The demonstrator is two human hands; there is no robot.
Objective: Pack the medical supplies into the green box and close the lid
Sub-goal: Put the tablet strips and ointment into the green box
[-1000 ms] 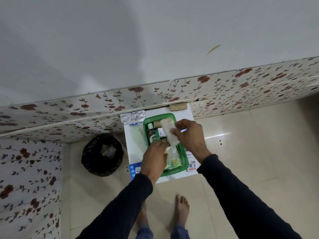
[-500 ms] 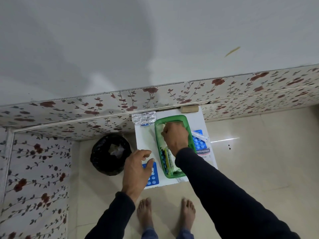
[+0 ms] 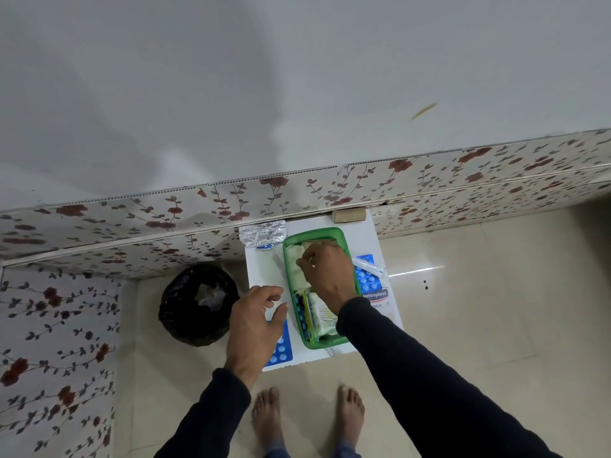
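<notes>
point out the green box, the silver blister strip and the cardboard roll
green box (image 3: 344, 238): head view, far rim
silver blister strip (image 3: 261, 233): head view, middle of the foil
cardboard roll (image 3: 348, 215): head view, middle of its side

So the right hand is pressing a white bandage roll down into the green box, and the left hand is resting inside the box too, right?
Not quite. The head view shows the right hand pressing the white bandage roll into the green box, but the left hand is outside the box, over the blue blister pack on the white table beside it.
</notes>
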